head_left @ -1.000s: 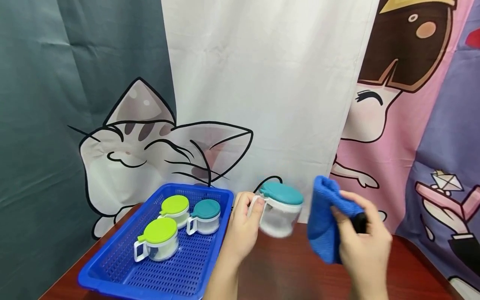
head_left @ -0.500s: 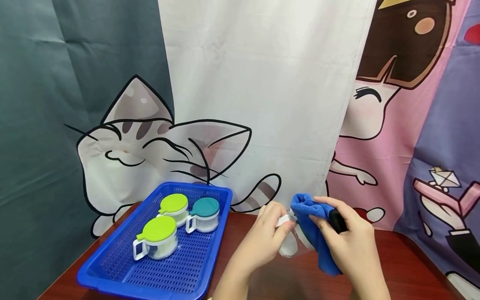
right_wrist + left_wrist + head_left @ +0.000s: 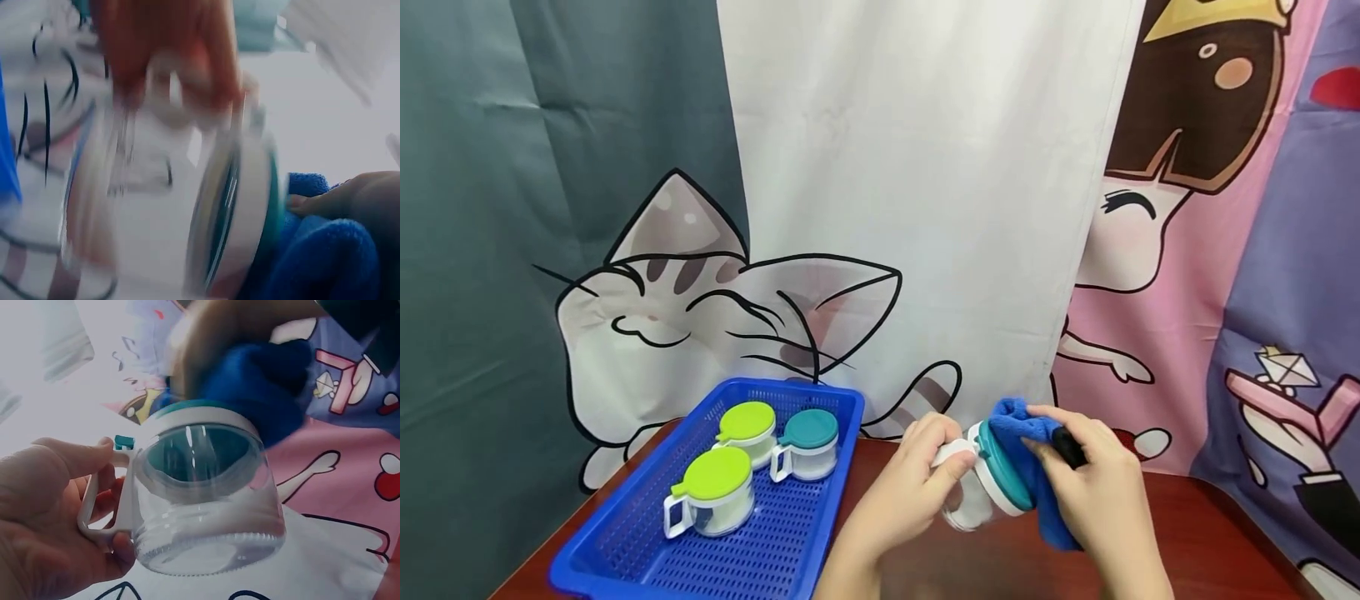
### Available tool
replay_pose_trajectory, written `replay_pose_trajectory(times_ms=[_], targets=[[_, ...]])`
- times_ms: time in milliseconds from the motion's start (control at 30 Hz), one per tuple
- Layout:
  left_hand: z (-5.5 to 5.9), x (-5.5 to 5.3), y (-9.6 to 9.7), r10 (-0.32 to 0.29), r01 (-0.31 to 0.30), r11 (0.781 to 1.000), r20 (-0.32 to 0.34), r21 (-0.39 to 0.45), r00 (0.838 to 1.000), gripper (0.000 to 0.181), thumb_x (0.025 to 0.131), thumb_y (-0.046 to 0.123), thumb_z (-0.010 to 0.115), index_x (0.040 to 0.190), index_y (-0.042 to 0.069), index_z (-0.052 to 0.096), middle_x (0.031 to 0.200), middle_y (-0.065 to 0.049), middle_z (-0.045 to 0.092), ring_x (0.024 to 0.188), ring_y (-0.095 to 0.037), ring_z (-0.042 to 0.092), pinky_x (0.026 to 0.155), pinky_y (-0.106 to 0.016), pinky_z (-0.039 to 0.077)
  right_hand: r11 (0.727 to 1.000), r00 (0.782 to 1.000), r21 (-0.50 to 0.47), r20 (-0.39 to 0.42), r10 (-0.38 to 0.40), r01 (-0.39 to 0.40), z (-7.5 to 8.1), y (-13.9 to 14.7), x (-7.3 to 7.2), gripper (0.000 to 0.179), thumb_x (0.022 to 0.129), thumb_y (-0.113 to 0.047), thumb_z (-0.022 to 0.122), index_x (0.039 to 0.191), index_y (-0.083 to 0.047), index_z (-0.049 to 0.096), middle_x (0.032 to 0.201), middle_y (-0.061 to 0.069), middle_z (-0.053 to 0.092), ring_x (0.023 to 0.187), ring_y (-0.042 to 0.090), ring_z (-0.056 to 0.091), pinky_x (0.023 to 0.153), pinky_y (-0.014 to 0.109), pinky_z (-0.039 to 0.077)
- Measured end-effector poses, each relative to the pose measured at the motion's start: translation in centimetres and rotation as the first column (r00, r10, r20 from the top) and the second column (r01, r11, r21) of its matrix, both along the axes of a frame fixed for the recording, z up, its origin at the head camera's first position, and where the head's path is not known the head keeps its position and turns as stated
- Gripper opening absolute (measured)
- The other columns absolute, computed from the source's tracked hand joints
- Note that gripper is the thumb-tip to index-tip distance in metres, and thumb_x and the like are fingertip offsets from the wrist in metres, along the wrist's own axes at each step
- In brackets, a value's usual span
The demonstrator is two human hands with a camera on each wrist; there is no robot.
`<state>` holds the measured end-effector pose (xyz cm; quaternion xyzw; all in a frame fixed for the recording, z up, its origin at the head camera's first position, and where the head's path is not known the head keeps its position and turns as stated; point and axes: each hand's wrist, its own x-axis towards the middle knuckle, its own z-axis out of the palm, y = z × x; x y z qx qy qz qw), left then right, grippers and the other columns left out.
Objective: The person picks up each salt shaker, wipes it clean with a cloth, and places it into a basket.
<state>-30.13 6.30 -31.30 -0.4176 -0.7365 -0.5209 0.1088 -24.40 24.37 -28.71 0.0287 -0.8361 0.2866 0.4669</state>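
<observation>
My left hand [image 3: 917, 479] grips the white handle of a clear seasoning jar [image 3: 206, 506] with a teal lid [image 3: 1006, 467]. The jar is tilted, its lid facing right toward my right hand [image 3: 1093, 475]. That hand holds a folded blue cloth [image 3: 1037, 475] against the lid; a black piece shows between its thumb and fingers. In the left wrist view, the handle [image 3: 125, 500] lies within the curled fingers and the jar looks empty. The right wrist view is blurred, with the blue cloth [image 3: 331, 256] beside the lid.
A blue plastic basket [image 3: 700, 575] stands at left on the dark red table [image 3: 955, 567]. Inside are two jars with lime lids, one nearer [image 3: 715, 492] and one farther [image 3: 748, 433], and a teal-lidded jar [image 3: 807, 446]. A printed curtain [image 3: 925, 208] hangs behind.
The jar has gone from upright and apart from the cloth to tilted against it. Both hands have come together. Since half a second ago, more of the teal lid shows beside the cloth.
</observation>
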Motion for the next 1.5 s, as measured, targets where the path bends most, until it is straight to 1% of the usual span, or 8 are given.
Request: replay_pose_trajectory(times_ms=[167, 267, 500, 733, 833, 1033, 1167, 1500], targets=[[-0.1, -0.4, 0.2, -0.028, 0.028, 1.0, -0.001, -0.013, 1.0, 0.015, 0.097, 0.025, 0.049, 0.087, 0.013, 0.048, 0.091, 0.002, 0.048, 0.097, -0.013, 0.042, 0.076, -0.022, 0.04, 0.993, 0.984, 0.044, -0.136, 0.113, -0.108, 0.5, -1.4, 0.5, 0.041, 0.064, 0.006, 0.08, 0.098, -0.015, 0.072, 0.085, -0.001, 0.065, 0.077, -0.001, 0.051, 0.069, 0.007, 0.04], [0.1, -0.6, 0.0, -0.045, 0.046, 0.999, 0.018, -0.011, 0.999, 0.016, 0.096, 0.026, 0.049, 0.088, 0.013, 0.049, 0.091, 0.001, 0.048, 0.096, -0.012, 0.042, 0.074, -0.022, 0.041, 0.996, 0.987, 0.049, -0.143, 0.075, -0.068, 0.1, -0.6, -0.4, 0.037, 0.065, 0.003, 0.08, 0.097, -0.014, 0.072, 0.085, 0.002, 0.066, 0.078, 0.004, 0.055, 0.071, 0.008, 0.039], [0.3, -0.5, -0.8, -0.047, 0.045, 0.998, 0.06, 0.035, 0.997, 0.014, 0.096, 0.023, 0.05, 0.089, 0.011, 0.052, 0.089, 0.002, 0.048, 0.088, -0.012, 0.045, 0.074, -0.025, 0.041, 0.999, 0.999, -0.002, 0.005, -0.038, 0.038, -0.8, 0.9, -1.6, 0.031, 0.071, -0.003, 0.078, 0.1, -0.013, 0.071, 0.092, 0.012, 0.067, 0.087, 0.027, 0.061, 0.075, 0.044, 0.046], [0.0, -0.5, -0.1, -0.039, 0.038, 0.999, 0.105, 0.013, 0.994, 0.016, 0.096, 0.024, 0.051, 0.086, 0.011, 0.053, 0.091, 0.002, 0.05, 0.094, -0.012, 0.044, 0.075, -0.024, 0.042, 0.992, 0.982, 0.089, -0.156, 0.107, -0.094, 0.1, -1.4, 0.1, 0.04, 0.064, 0.003, 0.081, 0.099, -0.014, 0.071, 0.085, 0.002, 0.066, 0.076, 0.004, 0.053, 0.07, 0.012, 0.041], [0.0, -0.6, -0.2, -0.042, 0.039, 0.999, 0.114, 0.032, 0.993, 0.016, 0.095, 0.023, 0.052, 0.085, 0.011, 0.054, 0.091, 0.003, 0.05, 0.094, -0.012, 0.044, 0.076, -0.024, 0.042, 0.988, 0.968, 0.106, -0.213, 0.132, -0.112, 0.2, -1.7, 0.1, 0.042, 0.062, 0.005, 0.081, 0.099, -0.012, 0.072, 0.086, 0.004, 0.067, 0.077, 0.003, 0.052, 0.073, 0.009, 0.039], [0.5, -0.4, -1.3, -0.083, 0.065, 0.987, 0.117, 0.145, 0.99, 0.013, 0.094, 0.018, 0.053, 0.088, 0.007, 0.054, 0.096, -0.001, 0.051, 0.095, -0.015, 0.045, 0.078, -0.026, 0.042, 0.999, 0.997, 0.011, -0.067, -0.03, 0.031, -0.3, 0.1, -0.9, 0.032, 0.07, -0.002, 0.079, 0.099, -0.012, 0.071, 0.09, 0.01, 0.067, 0.085, 0.021, 0.059, 0.078, 0.028, 0.043], [0.6, -0.3, -1.6, -0.104, 0.081, 0.979, 0.119, 0.185, 0.987, 0.009, 0.094, 0.013, 0.053, 0.09, 0.005, 0.053, 0.096, -0.007, 0.05, 0.094, -0.017, 0.046, 0.077, -0.027, 0.042, 0.998, 0.998, 0.016, -0.017, -0.059, 0.059, -0.2, 0.2, -0.9, 0.03, 0.072, -0.003, 0.077, 0.1, -0.011, 0.071, 0.091, 0.011, 0.067, 0.086, 0.025, 0.059, 0.075, 0.04, 0.043], [-0.1, -0.7, 0.2, -0.04, 0.034, 0.998, 0.114, 0.054, 0.993, 0.015, 0.095, 0.019, 0.052, 0.083, 0.011, 0.057, 0.092, 0.006, 0.052, 0.096, -0.012, 0.045, 0.08, -0.026, 0.039, 0.99, 0.968, 0.134, -0.236, 0.082, -0.052, 0.6, -2.9, 1.2, 0.041, 0.062, 0.003, 0.082, 0.098, -0.012, 0.072, 0.087, 0.005, 0.067, 0.077, 0.011, 0.051, 0.07, 0.018, 0.039]])
